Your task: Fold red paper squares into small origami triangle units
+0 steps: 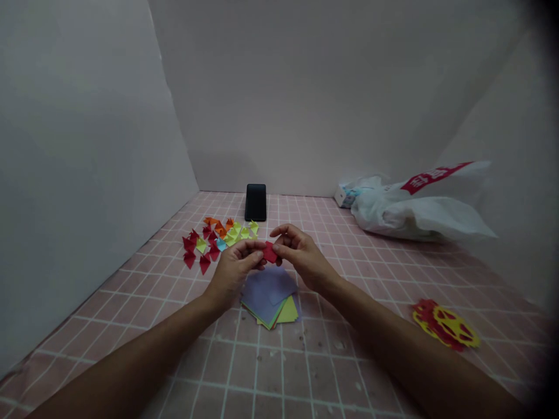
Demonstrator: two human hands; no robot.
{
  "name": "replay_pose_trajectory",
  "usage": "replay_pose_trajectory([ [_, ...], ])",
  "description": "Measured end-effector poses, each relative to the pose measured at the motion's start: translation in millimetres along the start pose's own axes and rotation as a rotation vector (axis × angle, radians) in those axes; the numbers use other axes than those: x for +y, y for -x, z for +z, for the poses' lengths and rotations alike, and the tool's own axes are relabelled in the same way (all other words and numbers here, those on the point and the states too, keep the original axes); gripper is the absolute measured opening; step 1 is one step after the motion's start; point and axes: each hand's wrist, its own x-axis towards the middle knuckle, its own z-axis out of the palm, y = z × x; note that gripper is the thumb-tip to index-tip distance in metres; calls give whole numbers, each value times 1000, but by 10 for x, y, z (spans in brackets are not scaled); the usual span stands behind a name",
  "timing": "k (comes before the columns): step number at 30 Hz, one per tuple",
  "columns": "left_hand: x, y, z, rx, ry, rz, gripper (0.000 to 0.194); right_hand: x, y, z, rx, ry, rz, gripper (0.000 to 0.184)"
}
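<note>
A small folded piece of red paper (269, 252) is pinched between my two hands, above the tabletop. My left hand (238, 267) grips its left edge between thumb and forefinger. On the other side, my right hand (301, 256) holds it the same way, thumb on the near face. Below the hands lies a loose stack of square paper sheets (266, 291), lavender on top, with green, yellow and orange corners showing. Just left of my left hand sit several small folded paper figures in red (205, 263), orange (211, 221), yellow (233, 234) and blue (221, 244).
A black phone (255, 202) stands upright near the back wall. At the back right, a white plastic bag (419, 212) with red print lies by a small box (345, 195). Red and yellow paper cut-outs (449, 326) lie at the right on the pink tiled-pattern surface (209, 361).
</note>
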Motion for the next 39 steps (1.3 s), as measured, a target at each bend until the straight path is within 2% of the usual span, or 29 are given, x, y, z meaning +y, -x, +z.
replay_pose_trajectory([
  [4, -2, 1, 1, 5, 1, -46, 38, -16, 4, 18, -36, 73, -45, 23],
  [7, -25, -15, -4, 1, 33, -103, 31, -19, 10, 24, -29, 88, -56, 23],
  [10, -51, -28, -6, 33, 84, -108, 27, -5, 19, 26, 2, 92, -13, 18],
  [17, -81, -5, 11, 71, 165, -112, 26, 90, 20, 38, -24, 141, 28, 17],
  [28, -37, -3, 20, 74, 71, -106, 30, 85, 10, 23, -15, 234, -29, 3],
  [35, -64, -17, -6, 112, 79, -57, 28, 62, 21, 40, -25, 78, -11, 7],
  [39, -66, -6, -6, 94, 66, -35, 28, 81, 13, 28, -17, 89, -20, 7],
])
